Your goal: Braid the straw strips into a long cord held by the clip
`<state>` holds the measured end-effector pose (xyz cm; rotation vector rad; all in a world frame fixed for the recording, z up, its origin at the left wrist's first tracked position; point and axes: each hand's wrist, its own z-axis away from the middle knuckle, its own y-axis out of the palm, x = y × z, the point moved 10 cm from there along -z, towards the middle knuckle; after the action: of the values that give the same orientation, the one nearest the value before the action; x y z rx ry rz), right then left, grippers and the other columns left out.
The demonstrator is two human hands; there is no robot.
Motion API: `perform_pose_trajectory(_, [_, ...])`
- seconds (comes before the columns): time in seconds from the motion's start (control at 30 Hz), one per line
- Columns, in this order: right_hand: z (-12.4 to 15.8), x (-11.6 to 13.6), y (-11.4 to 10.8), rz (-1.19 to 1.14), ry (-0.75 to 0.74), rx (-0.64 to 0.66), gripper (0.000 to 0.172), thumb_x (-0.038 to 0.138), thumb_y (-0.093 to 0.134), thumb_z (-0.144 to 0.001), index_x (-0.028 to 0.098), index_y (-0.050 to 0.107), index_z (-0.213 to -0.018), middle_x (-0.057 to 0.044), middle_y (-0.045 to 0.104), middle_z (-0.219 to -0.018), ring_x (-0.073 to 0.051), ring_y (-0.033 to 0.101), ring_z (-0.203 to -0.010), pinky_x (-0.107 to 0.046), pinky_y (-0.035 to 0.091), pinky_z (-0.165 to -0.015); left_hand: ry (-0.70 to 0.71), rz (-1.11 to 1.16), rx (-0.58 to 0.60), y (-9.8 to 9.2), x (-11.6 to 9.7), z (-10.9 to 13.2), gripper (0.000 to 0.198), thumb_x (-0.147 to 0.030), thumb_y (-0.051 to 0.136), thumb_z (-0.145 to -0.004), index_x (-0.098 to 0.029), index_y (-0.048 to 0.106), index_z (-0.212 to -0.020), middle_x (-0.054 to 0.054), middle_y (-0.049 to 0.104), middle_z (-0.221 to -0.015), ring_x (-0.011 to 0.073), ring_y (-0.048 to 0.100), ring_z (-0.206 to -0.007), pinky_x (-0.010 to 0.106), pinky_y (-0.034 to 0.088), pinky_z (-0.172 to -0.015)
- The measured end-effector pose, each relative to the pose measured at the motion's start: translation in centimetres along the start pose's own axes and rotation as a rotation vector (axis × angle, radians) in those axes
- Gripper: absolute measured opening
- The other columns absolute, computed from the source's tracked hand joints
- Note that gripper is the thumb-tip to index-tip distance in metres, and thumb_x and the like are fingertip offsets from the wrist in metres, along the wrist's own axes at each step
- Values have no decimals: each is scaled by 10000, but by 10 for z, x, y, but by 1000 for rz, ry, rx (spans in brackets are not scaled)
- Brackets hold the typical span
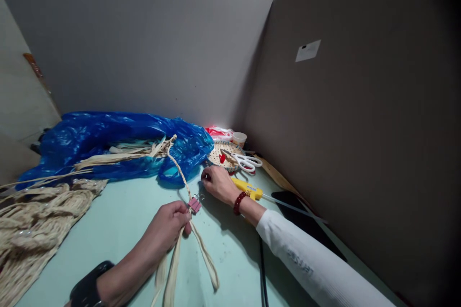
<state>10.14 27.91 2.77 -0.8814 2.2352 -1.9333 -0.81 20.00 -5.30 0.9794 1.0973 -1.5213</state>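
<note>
My left hand pinches a thin braid of pale dried plant fibre just below a pink binder clip, which is clamped on it. Above the clip the braid runs up to the blue plastic bag. Unbraided flat strips hang down below my fingers. My right hand is to the right of the braid and apart from it, with its fingers curled together over the table. Something small and dark shows at its fingertips, too hidden to name. A yellow glue gun lies partly behind my right wrist.
A blue plastic bag holds more pale strips. Woven fibre pieces lie at left. White-handled scissors rest on a round woven basket, beside a paper cup. A black cable crosses the table at right. Tall grey panels enclose the back.
</note>
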Motion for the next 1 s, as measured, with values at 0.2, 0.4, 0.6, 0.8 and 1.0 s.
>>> perform_pose_trajectory(0.2, [-3, -6, -3, -75, -45, 50, 213, 131, 525, -755, 137, 720, -840, -77, 706, -790, -171, 603, -718, -232, 375, -636, 7, -5, 2, -2, 1, -3, 229, -418, 542, -602, -202, 466, -607, -39, 575, -431, 18, 231, -270, 174, 104, -316])
perform_pose_trajectory(0.4, [1, -7, -1, -135, -80, 45, 238, 117, 532, -743, 153, 704, -904, -29, 671, -762, -138, 572, -680, -209, 380, -628, 14, -20, 3, -2, 2, -4, 219, -399, 558, -618, -197, 474, -616, -34, 577, -438, 19, 225, -289, 171, 100, -320])
perform_pose_trajectory(0.6, [7, 3, 4, -132, -186, 50, 258, 87, 527, -749, 175, 721, -894, -25, 628, -785, -144, 538, -722, -223, 371, -679, 26, -16, 22, -2, -1, 1, 227, -401, 557, -680, -186, 495, -641, -33, 581, -471, 22, 248, -317, 162, 118, -333])
perform_pose_trajectory(0.8, [11, 0, 0, -124, -237, 68, 118, 138, 628, -778, 158, 718, -851, -56, 637, -833, -150, 536, -741, -230, 350, -659, 24, -8, 17, -2, -2, 2, 243, -412, 568, -679, -190, 479, -636, -38, 571, -462, 18, 231, -314, 164, 110, -335])
perform_pose_trajectory(1.0, [13, -5, -8, -194, -197, 46, 140, 133, 592, -831, 160, 724, -869, -38, 690, -817, -133, 583, -730, -210, 381, -697, 1, 3, 24, -1, -1, 3, 255, -423, 575, -681, -195, 472, -631, -47, 555, -464, 21, 226, -320, 165, 124, -333])
